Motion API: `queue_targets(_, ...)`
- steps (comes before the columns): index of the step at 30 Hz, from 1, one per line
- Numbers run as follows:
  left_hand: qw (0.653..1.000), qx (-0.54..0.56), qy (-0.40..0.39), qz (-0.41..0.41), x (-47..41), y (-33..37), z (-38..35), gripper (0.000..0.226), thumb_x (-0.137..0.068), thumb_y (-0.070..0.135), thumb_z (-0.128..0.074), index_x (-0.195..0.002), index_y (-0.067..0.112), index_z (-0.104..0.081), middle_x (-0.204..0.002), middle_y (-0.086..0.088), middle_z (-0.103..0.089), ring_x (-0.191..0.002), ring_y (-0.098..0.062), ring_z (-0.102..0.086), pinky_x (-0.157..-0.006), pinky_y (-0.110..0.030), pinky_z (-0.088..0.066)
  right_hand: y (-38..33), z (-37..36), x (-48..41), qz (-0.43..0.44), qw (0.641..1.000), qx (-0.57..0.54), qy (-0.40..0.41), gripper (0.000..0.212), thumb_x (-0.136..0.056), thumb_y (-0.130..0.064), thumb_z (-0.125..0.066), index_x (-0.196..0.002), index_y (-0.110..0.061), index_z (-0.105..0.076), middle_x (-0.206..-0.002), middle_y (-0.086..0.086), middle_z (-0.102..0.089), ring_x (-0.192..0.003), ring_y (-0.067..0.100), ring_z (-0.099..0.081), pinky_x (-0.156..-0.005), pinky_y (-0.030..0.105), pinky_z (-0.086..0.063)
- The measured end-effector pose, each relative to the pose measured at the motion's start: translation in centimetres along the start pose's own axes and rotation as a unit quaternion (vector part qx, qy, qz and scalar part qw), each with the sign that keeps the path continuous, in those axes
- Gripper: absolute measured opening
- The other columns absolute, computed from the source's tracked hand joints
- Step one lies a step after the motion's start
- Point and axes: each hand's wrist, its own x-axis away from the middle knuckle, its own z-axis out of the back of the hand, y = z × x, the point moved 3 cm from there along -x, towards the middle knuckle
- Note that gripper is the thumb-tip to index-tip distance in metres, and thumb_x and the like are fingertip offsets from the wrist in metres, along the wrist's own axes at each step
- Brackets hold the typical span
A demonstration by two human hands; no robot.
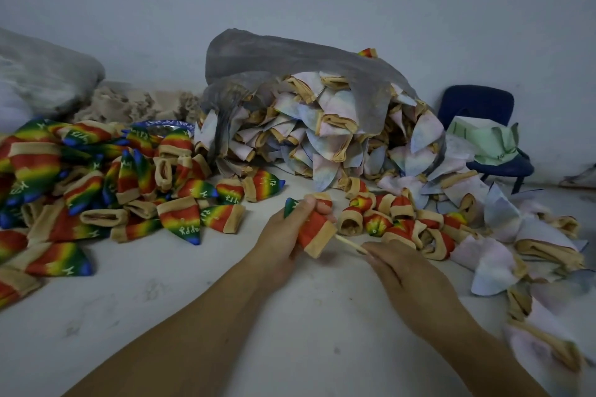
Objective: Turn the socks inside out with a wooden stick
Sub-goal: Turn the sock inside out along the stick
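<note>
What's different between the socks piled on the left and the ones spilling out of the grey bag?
The left pile is bright rainbow, red through blue, with white lettering; the bag socks are pale, washed-out pastel with no lettering visible. The left pile lies loose on the white surface; the bag socks are heaped in and spilling from the grey bag. Both have tan cuffs.

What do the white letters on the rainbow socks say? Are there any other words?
"APPY": white letters, upside down, on the rainbow sock at the pile's near edge.
Other rainbow socks: similar white letters, too blurred or folded to read.
Blue rim behind the pile: white marks, unreadable.
</note>
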Motion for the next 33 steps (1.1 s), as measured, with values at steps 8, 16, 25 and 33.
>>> queue_targets(8, 0.985, -0.151, 0.086, 0.014, -1.1, -0.9, -2.0, 0.059, -0.105, 0.048, -0.027, -0.093, 0.016, -0.075, -0.063, 0.013, -0.072, -0.059, 0.003, -0.063, -0.053, -0.009, -0.043, -2.4, -2.7, 1.2, -0.139, 0.989, -0.036, 0.027, 0.032, -0.1, -0.048, -0.02, -0.116, -0.046, -0.048, -0.085, -0.015, -0.055, -0.079, 0.007, -0.051, -0.063, 0.027, -0.038)
queue_targets(16, 0.985, -0.162, 0.065, -0.005, -1.6, -1.8, -2.8, 0.07, -0.106, 0.045, -0.019, -0.095, 0.002, -0.073, -0.063, 0.012, -0.072, -0.058, 0.014, -0.059, -0.048, -0.003, -0.039, -2.5, -2.5, 1.5, -0.165, 0.985, -0.038, 0.031, 0.032, -0.099, -0.049, -0.018, -0.106, -0.046, -0.049, -0.082, -0.015, -0.057, -0.076, 0.006, -0.051, -0.062, 0.027, -0.038)
queue_targets(25, 0.985, -0.098, 0.134, -0.057, -0.8, -1.1, -1.7, 0.054, -0.074, 0.079, -0.021, -0.088, 0.042, -0.058, -0.09, 0.019, -0.061, -0.073, 0.017, -0.06, -0.051, 0.001, -0.04, -2.3, -2.5, 1.6, -0.146, 0.988, -0.032, 0.041, 0.026, -0.097, -0.052, -0.02, -0.095, -0.04, -0.043, -0.068, -0.009, -0.051, -0.066, 0.001, -0.049, -0.055, 0.02, -0.033)
queue_targets(33, 0.99, -0.13, 0.034, -0.031, -0.5, -0.5, -2.4, 0.066, -0.102, 0.056, -0.023, -0.07, 0.034, -0.077, -0.076, 0.009, -0.076, -0.074, 0.002, -0.068, -0.062, -0.011, -0.047, -2.3, -2.2, 1.6, -0.117, 0.99, -0.011, 0.075, 0.029, -0.094, -0.055, -0.021, -0.095, -0.042, -0.047, -0.071, -0.008, -0.055, -0.068, 0.003, -0.051, -0.055, 0.014, -0.033)
